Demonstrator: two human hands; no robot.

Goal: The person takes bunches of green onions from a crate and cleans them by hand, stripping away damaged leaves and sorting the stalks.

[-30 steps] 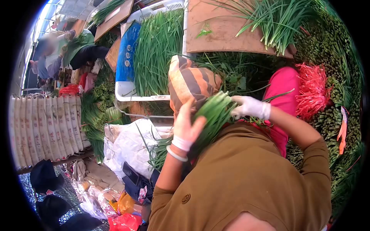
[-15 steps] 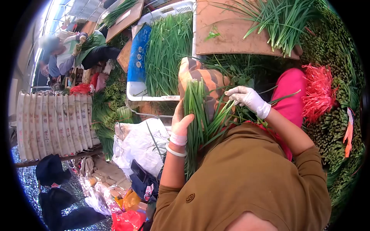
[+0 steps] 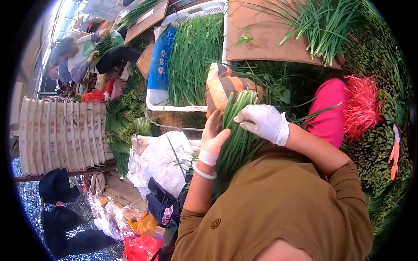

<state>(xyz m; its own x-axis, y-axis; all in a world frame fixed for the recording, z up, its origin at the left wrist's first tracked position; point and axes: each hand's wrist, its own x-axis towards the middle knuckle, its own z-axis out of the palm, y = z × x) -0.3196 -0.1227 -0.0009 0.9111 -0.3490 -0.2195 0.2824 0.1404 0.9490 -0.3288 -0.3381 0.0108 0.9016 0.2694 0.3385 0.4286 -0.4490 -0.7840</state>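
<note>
My left hand (image 3: 214, 137), in a pale glove, is wrapped around a thick bunch of chives (image 3: 239, 145) from its left side. The cut ends point up and away, while the leaves hang down against my brown top. My right hand (image 3: 263, 122), in a white glove, lies against the right side of that bunch. Its thumb and fingers are pinched together on stalks near the upper part; the fingertips partly hide what they grip. Just beyond the bunch is a knee in orange and brown checked cloth (image 3: 224, 85).
A white crate (image 3: 187, 108) full of chives stands ahead. Right of it, a brown board (image 3: 261, 43) carries loose chives (image 3: 322, 32). Red ties (image 3: 362, 106) hang beside stacked bundles (image 3: 374, 161). A white sack (image 3: 163, 158) lies left. Another person (image 3: 82, 54) sits at upper left holding greens.
My right hand has moved left from beside the bunch onto it, bringing its few stalks against the rest. The bunch now looks thicker and more gathered. The other person's arms have shifted.
</note>
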